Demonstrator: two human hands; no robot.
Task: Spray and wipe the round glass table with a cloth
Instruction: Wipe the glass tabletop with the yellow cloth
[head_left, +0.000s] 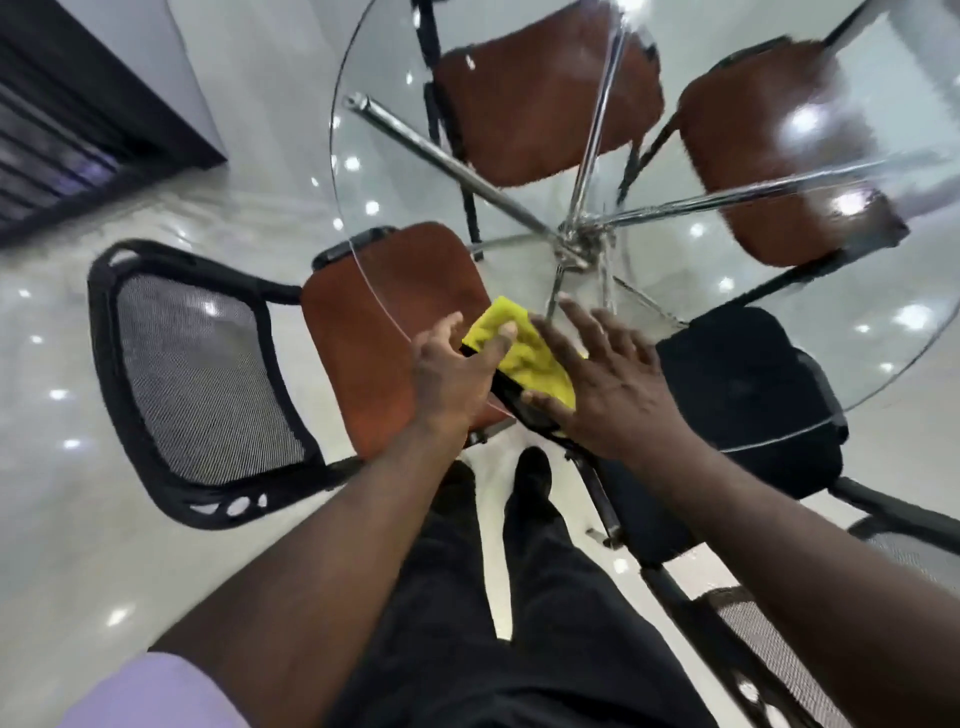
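Note:
The round glass table (810, 332) fills the upper right of the head view, with chrome legs (576, 244) meeting under its middle. A yellow cloth (524, 353) with a black edge lies folded near the table's near rim. My left hand (457, 374) holds the cloth's left side, thumb on top of the yellow fabric. My right hand (608, 384) rests on the cloth's right side with its fingers spread and straight, thumb at the black edge. No spray bottle is in view.
Brown-seated chairs stand around and under the glass: one at the left with a black mesh back (208, 379), two at the far side (545, 98). A black chair (748, 395) is at my right. Glossy white floor (156, 571) and a dark cabinet (78, 119) lie to the left.

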